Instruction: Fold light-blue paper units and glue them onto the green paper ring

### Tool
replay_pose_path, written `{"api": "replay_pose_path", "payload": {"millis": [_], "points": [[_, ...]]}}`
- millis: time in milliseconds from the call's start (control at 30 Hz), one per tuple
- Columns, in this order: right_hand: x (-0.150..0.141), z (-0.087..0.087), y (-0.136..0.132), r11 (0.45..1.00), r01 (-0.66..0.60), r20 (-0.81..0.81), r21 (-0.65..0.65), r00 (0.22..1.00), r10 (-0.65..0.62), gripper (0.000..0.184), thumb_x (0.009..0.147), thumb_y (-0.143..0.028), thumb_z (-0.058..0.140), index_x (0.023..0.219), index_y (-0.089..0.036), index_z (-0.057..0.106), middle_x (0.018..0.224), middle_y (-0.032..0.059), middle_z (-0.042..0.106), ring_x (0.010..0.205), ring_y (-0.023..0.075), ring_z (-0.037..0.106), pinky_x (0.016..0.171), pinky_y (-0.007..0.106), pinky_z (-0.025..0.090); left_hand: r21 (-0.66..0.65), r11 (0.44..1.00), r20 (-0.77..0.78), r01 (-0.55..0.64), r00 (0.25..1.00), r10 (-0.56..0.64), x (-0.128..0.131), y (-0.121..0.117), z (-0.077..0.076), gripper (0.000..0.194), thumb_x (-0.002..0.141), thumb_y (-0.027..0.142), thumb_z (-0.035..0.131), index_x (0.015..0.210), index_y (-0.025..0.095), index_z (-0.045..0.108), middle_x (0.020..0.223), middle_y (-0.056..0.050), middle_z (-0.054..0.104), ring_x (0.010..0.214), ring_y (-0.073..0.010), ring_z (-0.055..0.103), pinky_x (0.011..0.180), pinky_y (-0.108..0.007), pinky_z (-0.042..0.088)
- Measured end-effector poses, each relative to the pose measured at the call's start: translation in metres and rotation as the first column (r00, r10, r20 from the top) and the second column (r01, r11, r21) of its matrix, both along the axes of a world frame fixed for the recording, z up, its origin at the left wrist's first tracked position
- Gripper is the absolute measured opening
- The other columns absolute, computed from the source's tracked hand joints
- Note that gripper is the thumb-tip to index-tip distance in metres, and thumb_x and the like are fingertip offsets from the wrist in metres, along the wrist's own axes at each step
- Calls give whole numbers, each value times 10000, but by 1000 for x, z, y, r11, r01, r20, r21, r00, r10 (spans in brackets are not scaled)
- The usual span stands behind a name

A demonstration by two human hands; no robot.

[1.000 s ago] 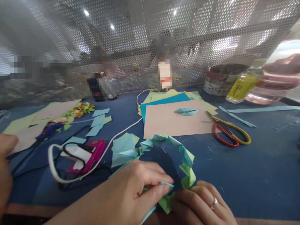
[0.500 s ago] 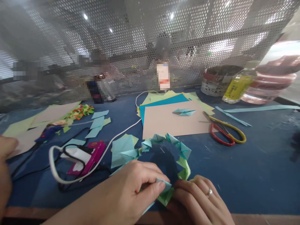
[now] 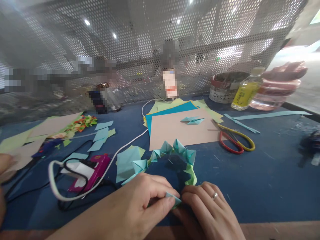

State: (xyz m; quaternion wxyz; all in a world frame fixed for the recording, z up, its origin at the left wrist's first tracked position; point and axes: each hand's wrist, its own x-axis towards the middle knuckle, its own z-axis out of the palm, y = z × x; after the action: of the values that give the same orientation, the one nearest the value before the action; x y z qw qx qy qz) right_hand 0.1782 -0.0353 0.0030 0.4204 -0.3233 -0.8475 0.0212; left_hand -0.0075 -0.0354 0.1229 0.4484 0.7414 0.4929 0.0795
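Note:
A ring of folded light-blue and green paper pieces, a paper wreath (image 3: 190,156), stands near the table's front edge. My left hand (image 3: 147,196) pinches a light-blue folded piece (image 3: 177,200) between thumb and fingers at the ring's near side. Close against it, my right hand (image 3: 206,205), with a ring on one finger, is closed on the near right part of the wreath; its fingertips are hidden. Left of the wreath lie light-blue paper squares (image 3: 127,161). Behind it are a pale pink sheet (image 3: 165,131) bearing a folded blue piece (image 3: 193,120), and red-and-yellow scissors (image 3: 231,140).
At left, a magenta power strip (image 3: 102,166) sits among a white cable (image 3: 51,180) and black cords. A co-worker's hand (image 3: 5,163) is at the left edge. A yellow-labelled bottle (image 3: 246,91), a round basket (image 3: 220,90) and a pink container (image 3: 277,88) stand back right, before a perforated screen (image 3: 140,43).
My hands have drawn closer together, and the green fold between them is now mostly covered. The wreath has tipped slightly. The whole view has shifted a little.

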Motion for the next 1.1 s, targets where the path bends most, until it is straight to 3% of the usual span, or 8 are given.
{"api": "replay_pose_path", "payload": {"millis": [433,600,767,967,1100], "points": [[0,1,-1,997,-27,-23,-74,999,25,153,993,-251,516,874,-195,594,812,12,665,721,154,581,708,285,440,27,1000,-63,-4,998,6,2,-1,-1,312,989,234,446,919,211,749,990,7,730,899,-156,656,786,-226,458],[-3,2,1,996,1,-39,-85,999,-4,193,1003,-320,511,867,-201,577,785,10,659,702,152,597,698,286,448,46,999,-125,-1,992,7,-1,-3,1,305,990,292,442,1027,260,743,1120,8,733,1044,-188,650,847,-240,472],[-5,5,0,995,59,-21,-84,998,-61,243,1014,-389,479,856,-211,527,714,-8,629,629,147,593,625,275,448,57,998,-133,-31,990,39,-4,-6,-1,367,982,372,437,1271,305,654,1255,1,702,1133,-212,631,857,-236,495],[-4,6,0,993,90,-22,-78,996,-92,221,1007,-408,485,912,-210,511,716,3,635,635,158,620,602,273,467,68,996,-186,-64,980,75,-9,-9,-1,371,969,433,457,1290,374,635,1199,7,728,1032,-214,675,869,-272,503],[-3,4,0,990,57,-9,-128,998,-59,155,991,-360,510,950,-211,503,752,6,643,674,164,625,631,278,483,33,999,-187,-14,982,20,-13,-8,2,421,969,473,460,1383,429,526,1312,30,675,1155,-226,638,948,-299,490]]}}
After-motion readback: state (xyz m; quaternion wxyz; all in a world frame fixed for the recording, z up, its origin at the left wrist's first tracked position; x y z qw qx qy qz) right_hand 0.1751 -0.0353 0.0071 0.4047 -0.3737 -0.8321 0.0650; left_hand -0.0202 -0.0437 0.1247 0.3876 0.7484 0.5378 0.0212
